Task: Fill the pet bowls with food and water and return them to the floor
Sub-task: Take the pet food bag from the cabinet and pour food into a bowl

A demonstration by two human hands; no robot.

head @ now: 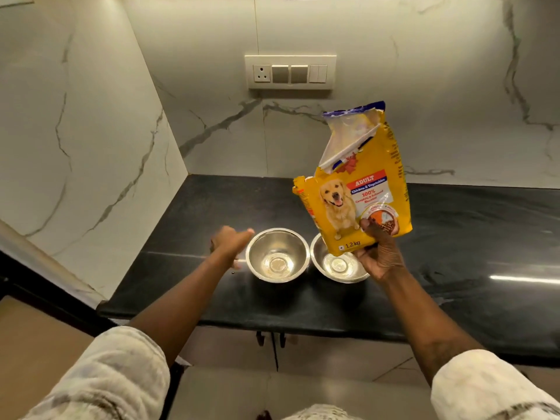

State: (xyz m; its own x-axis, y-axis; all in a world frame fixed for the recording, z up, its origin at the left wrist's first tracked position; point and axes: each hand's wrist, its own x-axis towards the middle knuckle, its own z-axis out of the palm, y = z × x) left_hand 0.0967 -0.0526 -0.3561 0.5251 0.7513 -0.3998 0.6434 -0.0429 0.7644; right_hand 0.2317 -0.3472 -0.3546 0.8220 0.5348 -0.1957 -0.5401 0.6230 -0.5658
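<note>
Two steel pet bowls sit side by side, rims touching or nearly so, on the black stone counter (454, 237) near its front edge: the left bowl (277, 255) in full view, the right bowl (339, 265) partly covered by what is held above it. Both look empty, with only bright reflections at their bottoms. The right hand (378, 253) grips the bottom corner of a yellow dog food bag (354, 189), thumb across the printed front, and holds it upright above the right bowl, its torn top open toward the far marble wall (424, 71). The left hand (230, 241) hovers just left of the left bowl, loosely curled with the thumb out and nothing in it; it is blurred, so whether a fingertip touches the rim is unclear. By my reading, the food-filling step is only starting, with water and the return to the floor undone. The next move likely calls for tipping the bag so its torn mouth comes over one bowl, slowly enough that kibble does not scatter, perhaps with the left hand steadying the bowl or bag. How full the bag is cannot be seen, no water source is in view, and the floor shows only as a strip below the counter. A switch panel (290, 72) sits on the far wall.
</note>
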